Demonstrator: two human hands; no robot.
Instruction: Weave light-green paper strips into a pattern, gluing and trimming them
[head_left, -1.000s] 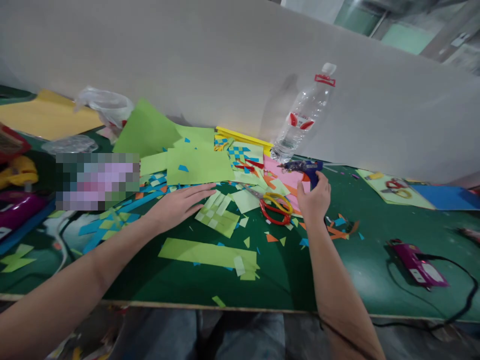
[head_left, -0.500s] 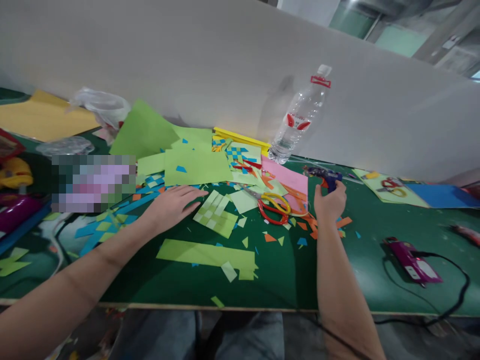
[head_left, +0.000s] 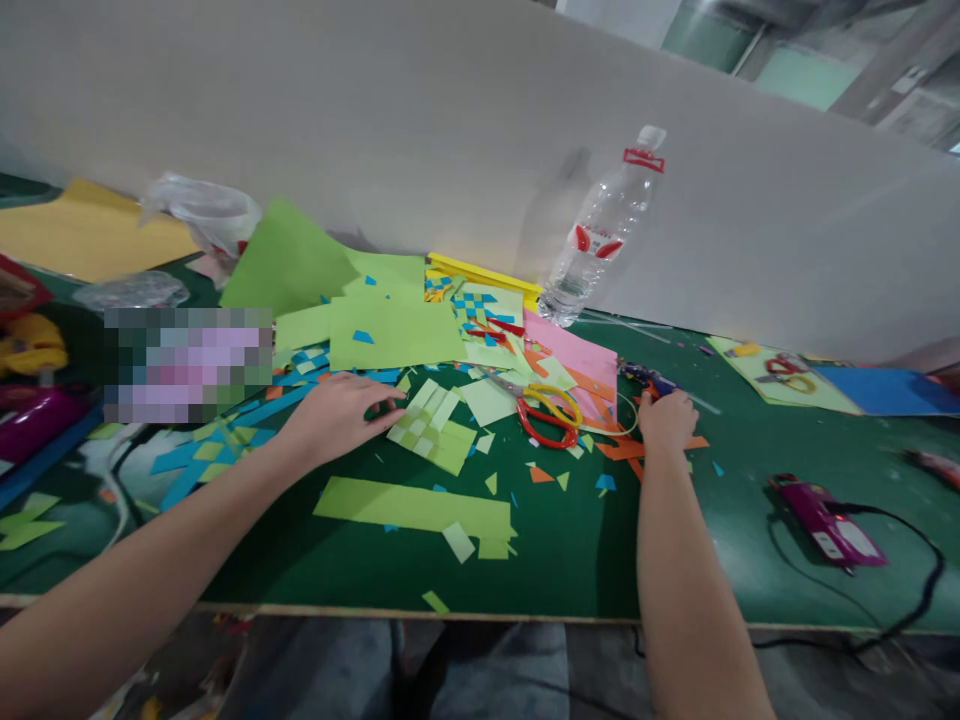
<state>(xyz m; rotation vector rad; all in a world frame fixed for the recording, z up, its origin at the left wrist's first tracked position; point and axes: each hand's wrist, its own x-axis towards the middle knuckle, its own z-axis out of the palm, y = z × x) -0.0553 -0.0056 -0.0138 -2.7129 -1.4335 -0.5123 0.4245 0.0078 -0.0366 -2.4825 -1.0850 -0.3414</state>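
My right hand is closed round a dark blue hot glue gun, low over the table beside orange paper strips. Part of the gun is hidden by the fingers. My left hand has its thumb and fingers apart, with the fingertips at the left edge of a woven light-green paper piece. Whether they touch it I cannot tell. Between the hands lie scissors with red and yellow handles, and a long green paper strip lies nearer the table edge.
A plastic bottle leans near the grey partition. Green sheets, a pink sheet and many paper scraps cover the middle. A purple corded device lies at right, and a blurred patch at left.
My right hand has come down and slightly nearer with the glue gun, which now sits lower by the orange strips. My left fingers have bent a little and shifted slightly left.
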